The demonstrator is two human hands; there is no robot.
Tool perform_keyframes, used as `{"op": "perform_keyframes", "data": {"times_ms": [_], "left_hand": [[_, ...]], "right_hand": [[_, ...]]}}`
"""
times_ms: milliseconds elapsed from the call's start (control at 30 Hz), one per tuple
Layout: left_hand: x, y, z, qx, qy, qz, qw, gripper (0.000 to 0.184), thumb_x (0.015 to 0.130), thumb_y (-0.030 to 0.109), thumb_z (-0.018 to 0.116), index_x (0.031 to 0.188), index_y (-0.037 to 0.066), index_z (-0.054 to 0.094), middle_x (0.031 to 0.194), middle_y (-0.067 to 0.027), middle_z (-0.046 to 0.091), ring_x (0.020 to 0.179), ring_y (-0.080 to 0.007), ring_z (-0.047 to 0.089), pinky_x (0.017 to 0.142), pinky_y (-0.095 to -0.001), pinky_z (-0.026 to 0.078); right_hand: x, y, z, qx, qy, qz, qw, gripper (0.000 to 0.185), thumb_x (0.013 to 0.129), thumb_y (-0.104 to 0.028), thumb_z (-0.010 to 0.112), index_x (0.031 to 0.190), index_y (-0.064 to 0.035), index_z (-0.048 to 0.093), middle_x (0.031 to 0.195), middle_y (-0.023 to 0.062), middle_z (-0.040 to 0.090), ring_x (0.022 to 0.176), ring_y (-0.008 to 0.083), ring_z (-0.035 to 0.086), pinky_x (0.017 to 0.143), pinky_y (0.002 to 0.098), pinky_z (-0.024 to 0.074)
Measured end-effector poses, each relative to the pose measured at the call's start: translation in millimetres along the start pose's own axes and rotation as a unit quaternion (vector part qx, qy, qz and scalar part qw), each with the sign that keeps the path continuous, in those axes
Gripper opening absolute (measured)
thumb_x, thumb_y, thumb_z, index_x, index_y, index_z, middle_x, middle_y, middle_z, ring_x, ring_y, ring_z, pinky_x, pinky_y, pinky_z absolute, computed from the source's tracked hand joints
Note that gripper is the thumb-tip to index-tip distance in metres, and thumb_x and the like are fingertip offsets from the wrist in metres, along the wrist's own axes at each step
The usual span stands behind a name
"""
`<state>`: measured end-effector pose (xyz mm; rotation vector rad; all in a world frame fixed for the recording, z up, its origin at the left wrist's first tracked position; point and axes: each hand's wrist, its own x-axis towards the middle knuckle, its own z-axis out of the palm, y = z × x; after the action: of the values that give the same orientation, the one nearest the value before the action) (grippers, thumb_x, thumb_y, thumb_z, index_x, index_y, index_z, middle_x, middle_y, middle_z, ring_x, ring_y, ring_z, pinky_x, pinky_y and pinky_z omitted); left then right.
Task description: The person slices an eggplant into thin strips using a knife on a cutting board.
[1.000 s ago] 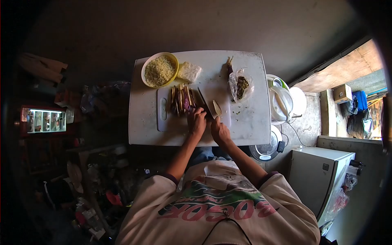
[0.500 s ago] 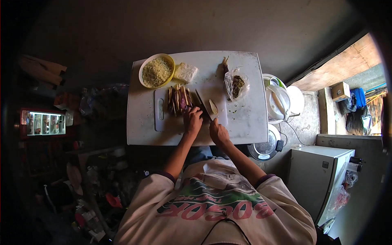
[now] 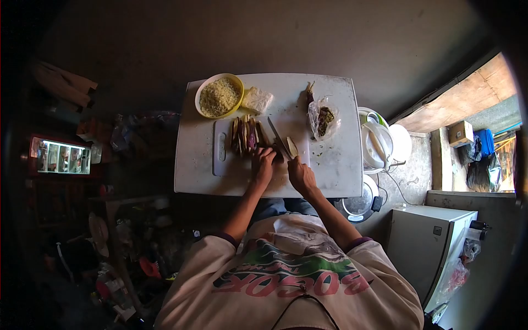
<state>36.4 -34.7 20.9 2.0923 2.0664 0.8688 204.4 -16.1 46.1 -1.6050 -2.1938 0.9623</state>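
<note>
My right hand (image 3: 302,177) is wrapped round the handle of a kitchen knife (image 3: 278,133), its blade pointing away from me over the white cutting board (image 3: 221,159). My left hand (image 3: 263,165) has its fingers curled down on the near end of cut purple eggplant strips (image 3: 242,135), which lie side by side on the board. Just right of the blade lies a pale eggplant piece (image 3: 292,147). What exactly sits under my left fingertips is partly hidden.
A yellow bowl (image 3: 240,100) of pale shredded food stands at the back left, beside a clear-wrapped pale block (image 3: 257,100). A whole eggplant (image 3: 309,94) and a plastic bag (image 3: 329,122) of dark bits lie back right. Below the table's right side are white appliances (image 3: 379,137).
The view has shifted slightly. The knife has moved a little away from the strips, and a strip now shows between the row and the blade. Both hands remain over the board.
</note>
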Motion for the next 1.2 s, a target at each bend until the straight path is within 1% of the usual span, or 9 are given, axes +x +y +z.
{"op": "perform_keyframes", "data": {"times_ms": [133, 267, 400, 633, 800, 833, 867, 967, 1200], "left_hand": [[1.8, 5.8, -2.6, 0.006, -0.007, -0.009, 1.000, 0.031, 0.067, 0.024, 0.077, 0.089, 0.003, 0.069, 0.097, -0.0082, 0.064, 0.096, -0.0302, 0.055, 0.082, -0.0437, 0.043], [1.0, 4.0, 0.7, 0.017, 0.021, 0.015, 1.000, 0.029, 0.068, 0.026, 0.077, 0.083, 0.003, 0.069, 0.095, -0.0093, 0.064, 0.095, -0.0305, 0.055, 0.082, -0.0439, 0.043], [-1.3, -4.5, 12.3, 0.005, 0.022, 0.009, 1.000, 0.023, 0.067, 0.020, 0.076, 0.078, 0.001, 0.068, 0.093, -0.0108, 0.064, 0.093, -0.0313, 0.056, 0.081, -0.0441, 0.045], [-0.9, -4.5, 11.1, 0.006, 0.016, 0.007, 1.000, 0.013, 0.065, 0.004, 0.069, 0.078, 0.001, 0.070, 0.092, -0.0110, 0.065, 0.094, -0.0307, 0.056, 0.082, -0.0428, 0.046], [-0.5, -8.5, 12.3, -0.007, 0.000, -0.004, 1.000, 0.023, 0.059, -0.005, 0.064, 0.080, 0.000, 0.071, 0.096, -0.0111, 0.066, 0.097, -0.0305, 0.057, 0.085, -0.0415, 0.046], [0.6, -7.8, 10.3, -0.006, -0.007, -0.002, 1.000, 0.028, 0.057, -0.008, 0.061, 0.082, 0.000, 0.071, 0.098, -0.0115, 0.067, 0.098, -0.0309, 0.057, 0.087, -0.0404, 0.046], [1.3, -8.9, 11.5, -0.006, -0.006, -0.004, 1.000, 0.028, 0.057, -0.008, 0.061, 0.082, 0.000, 0.071, 0.098, -0.0115, 0.067, 0.098, -0.0309, 0.057, 0.087, -0.0404, 0.046], [-1.0, -14.0, 15.9, -0.007, 0.004, -0.004, 1.000, 0.029, 0.056, -0.008, 0.061, 0.081, 0.000, 0.071, 0.096, -0.0114, 0.067, 0.098, -0.0310, 0.057, 0.087, -0.0401, 0.046], [2.4, -12.2, 11.4, -0.020, 0.015, -0.003, 1.000, 0.018, 0.064, 0.003, 0.064, 0.079, 0.002, 0.072, 0.095, -0.0099, 0.068, 0.096, -0.0287, 0.058, 0.084, -0.0381, 0.048]], "right_hand": [[-17.0, -6.7, -7.7, -0.006, -0.018, 0.024, 1.000, 0.025, 0.095, -0.027, 0.044, 0.098, -0.0023, 0.041, 0.066, 0.0301, 0.059, 0.064, 0.0511, 0.058, 0.058, 0.0596, 0.0448], [-31.8, -10.1, -14.0, -0.009, -0.056, 0.033, 0.998, 0.025, 0.096, -0.024, 0.041, 0.103, -0.0005, 0.040, 0.069, 0.0297, 0.061, 0.068, 0.0497, 0.061, 0.063, 0.0583, 0.0478], [-42.4, -11.3, -15.3, -0.013, -0.056, 0.029, 0.998, 0.024, 0.096, -0.024, 0.041, 0.102, -0.0001, 0.041, 0.069, 0.0291, 0.061, 0.068, 0.0483, 0.062, 0.062, 0.0572, 0.0485], [-46.5, 1.3, 1.0, -0.018, -0.030, 0.008, 0.999, 0.032, 0.096, -0.023, 0.041, 0.115, 0.0020, 0.040, 0.070, 0.0276, 0.061, 0.066, 0.0471, 0.061, 0.062, 0.0564, 0.0487], [-46.2, 3.7, 4.3, -0.014, -0.040, 0.011, 0.999, 0.033, 0.096, -0.023, 0.041, 0.116, 0.0018, 0.040, 0.070, 0.0276, 0.061, 0.066, 0.0467, 0.061, 0.062, 0.0561, 0.0488], [-45.6, 4.4, 7.3, -0.004, -0.025, 0.010, 1.000, 0.027, 0.096, -0.023, 0.043, 0.110, -0.0004, 0.039, 0.068, 0.0275, 0.059, 0.065, 0.0478, 0.060, 0.061, 0.0578, 0.0471], [-42.8, 5.3, 9.3, 0.004, -0.008, 0.007, 1.000, 0.023, 0.095, -0.023, 0.045, 0.104, -0.0025, 0.039, 0.066, 0.0274, 0.058, 0.064, 0.0489, 0.058, 0.061, 0.0594, 0.0453], [-34.4, 9.0, 20.7, 0.005, 0.008, -0.001, 1.000, 0.023, 0.096, -0.024, 0.044, 0.104, -0.0031, 0.040, 0.067, 0.0279, 0.059, 0.066, 0.0495, 0.058, 0.062, 0.0596, 0.0455], [9.9, -1.8, 36.5, 0.004, 0.040, -0.005, 0.999, 0.027, 0.096, -0.026, 0.044, 0.110, -0.0033, 0.042, 0.071, 0.0296, 0.060, 0.069, 0.0506, 0.059, 0.063, 0.0602, 0.0458]]}}
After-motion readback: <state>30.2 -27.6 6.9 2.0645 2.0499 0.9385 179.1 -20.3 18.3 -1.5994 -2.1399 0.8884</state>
